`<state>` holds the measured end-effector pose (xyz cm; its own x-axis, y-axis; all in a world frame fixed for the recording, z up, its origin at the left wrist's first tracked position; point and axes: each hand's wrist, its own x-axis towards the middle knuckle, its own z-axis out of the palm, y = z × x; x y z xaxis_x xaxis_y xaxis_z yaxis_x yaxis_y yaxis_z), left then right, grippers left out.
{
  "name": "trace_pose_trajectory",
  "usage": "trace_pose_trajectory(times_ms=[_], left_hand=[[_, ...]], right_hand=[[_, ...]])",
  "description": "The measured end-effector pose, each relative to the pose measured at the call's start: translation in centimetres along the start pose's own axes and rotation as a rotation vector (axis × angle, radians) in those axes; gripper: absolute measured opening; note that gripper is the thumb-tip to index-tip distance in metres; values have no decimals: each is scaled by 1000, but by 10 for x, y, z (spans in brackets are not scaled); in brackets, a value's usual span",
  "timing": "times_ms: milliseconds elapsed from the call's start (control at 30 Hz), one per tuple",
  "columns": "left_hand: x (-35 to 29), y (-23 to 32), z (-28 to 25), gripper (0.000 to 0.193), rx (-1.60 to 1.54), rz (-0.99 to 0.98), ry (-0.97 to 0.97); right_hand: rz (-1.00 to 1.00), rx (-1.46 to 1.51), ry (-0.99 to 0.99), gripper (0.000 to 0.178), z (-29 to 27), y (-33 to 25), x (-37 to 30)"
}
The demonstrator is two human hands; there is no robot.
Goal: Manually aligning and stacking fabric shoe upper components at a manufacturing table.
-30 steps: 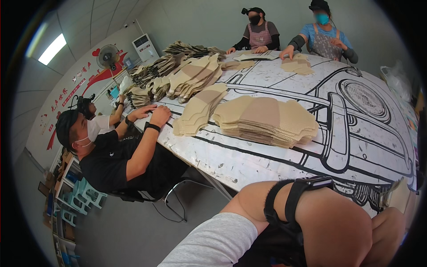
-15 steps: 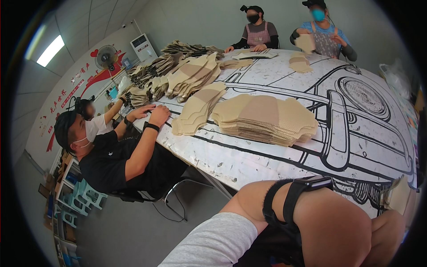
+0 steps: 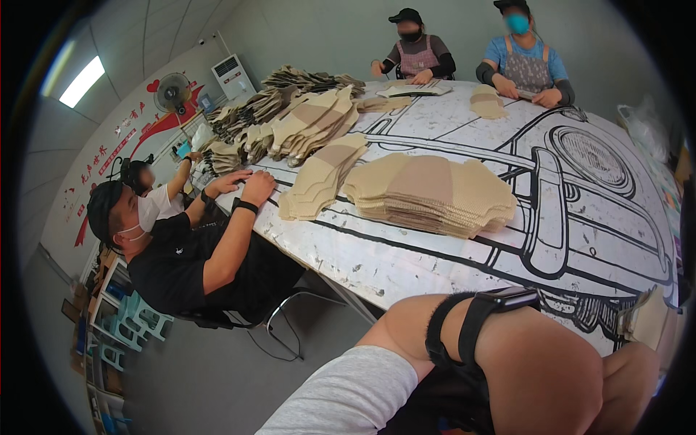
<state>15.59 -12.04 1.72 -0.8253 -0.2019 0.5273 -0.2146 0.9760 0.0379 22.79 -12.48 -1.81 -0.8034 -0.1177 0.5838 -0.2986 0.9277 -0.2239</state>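
Note:
My left forearm enters from the lower edge in a grey sleeve, with a black strap and a small dark device (image 3: 500,299) at the wrist. My left hand (image 3: 573,377) lies low at the right, by the table's near edge, fingers curled away from the camera. A small tan cardboard piece (image 3: 647,320) sticks up just beyond the fingers; the grip on it is hidden. A broad fanned stack of tan cardboard cutouts (image 3: 431,194) lies on the table (image 3: 406,268) ahead of the hand. My right hand is out of view.
A seated person in black (image 3: 188,261) rests both hands on the table's left edge beside a narrower cutout stack (image 3: 322,177). More stacks (image 3: 290,119) fill the far left. Two masked people (image 3: 464,61) work at the far end. Plastic stools (image 3: 138,319) stand on the floor at left.
The far person in blue has lowered a tan piece from chest height onto the table. My arm and the seated person in black have barely moved.

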Motion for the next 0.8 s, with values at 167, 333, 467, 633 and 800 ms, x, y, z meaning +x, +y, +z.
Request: trace_pose_trajectory(times_ms=[167, 333, 467, 633, 800], left_hand=[[-39, -19, -4, 25, -91, 157, -42], [-66, -17, 10, 23, -37, 192, 89], [-67, -22, 16, 23, -32, 248, 131], [-63, -27, 20, 24, -26, 331, 203], [-45, -12, -1, 26, -60, 178, 100]], right_hand=[[-28, 38, -53, 32, 1, 2, -3], [107, 36, -16, 32, -2, -7, 3], [62, 6, -22, 30, -6, -7, 4], [-2, 53, 19, 26, 6, 2, -6], [25, 100, -16, 24, 0, 1, -1]])
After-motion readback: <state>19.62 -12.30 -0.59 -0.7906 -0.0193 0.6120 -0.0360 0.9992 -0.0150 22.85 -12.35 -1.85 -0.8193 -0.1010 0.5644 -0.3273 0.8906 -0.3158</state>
